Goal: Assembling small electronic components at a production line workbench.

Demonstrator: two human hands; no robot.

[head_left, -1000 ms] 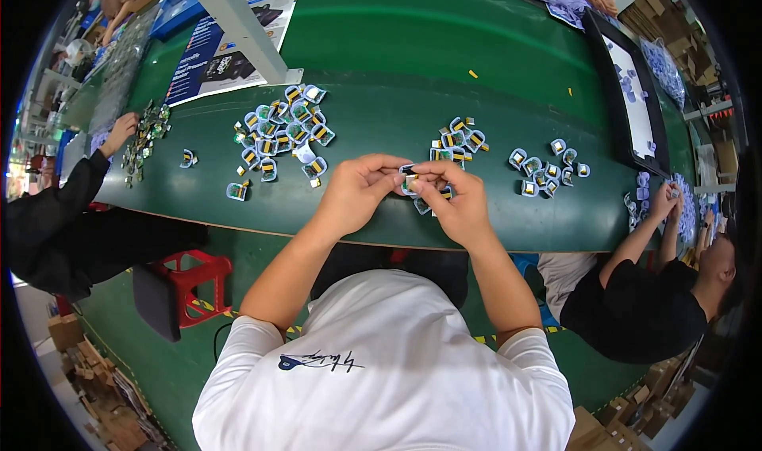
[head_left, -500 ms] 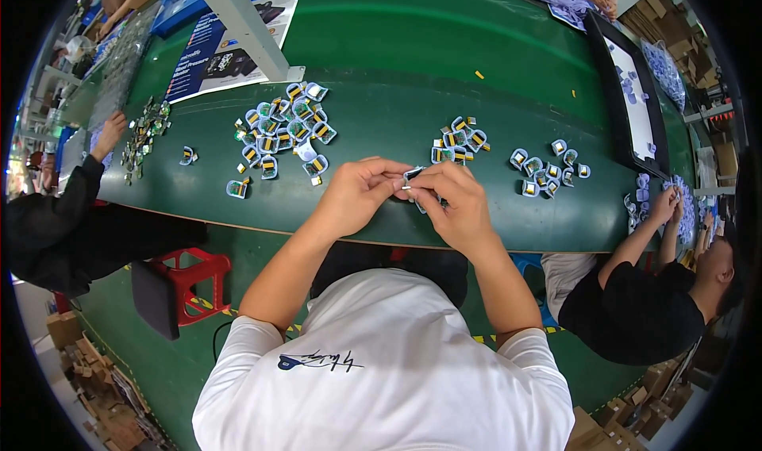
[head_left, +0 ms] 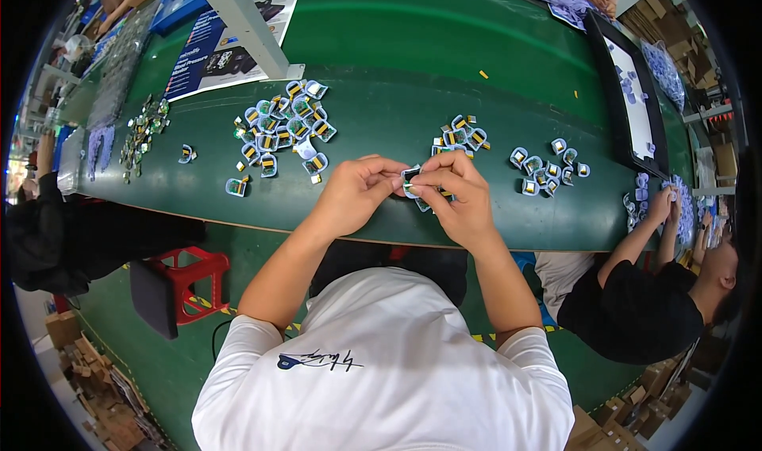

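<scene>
Just above the table's near edge, my left hand (head_left: 363,193) and my right hand (head_left: 455,195) meet, fingertips pinched on one small electronic module (head_left: 410,175). It has a pale rounded plastic shell, a dark rectangular face and a bit of green. My left hand grips its left side, and my right thumb and fingers press its right side. More modules lie partly hidden behind and beneath my right hand. Beyond it is a small cluster of similar pale modules (head_left: 455,138) with yellow strips. To the left lies a larger heap of modules (head_left: 283,126) with green boards.
Another group of modules (head_left: 548,169) lies at right, near a black-framed tray (head_left: 655,126). A metal post (head_left: 252,30) rises beside a printed poster (head_left: 214,62) at far left. Green boards (head_left: 143,138) lie farther left. Co-workers sit at either side; a red stool (head_left: 202,280) stands below.
The module between my fingers has turned, showing more of its dark face. At left, the co-worker's hand has moved away from the green boards, and pale purple strips now show there.
</scene>
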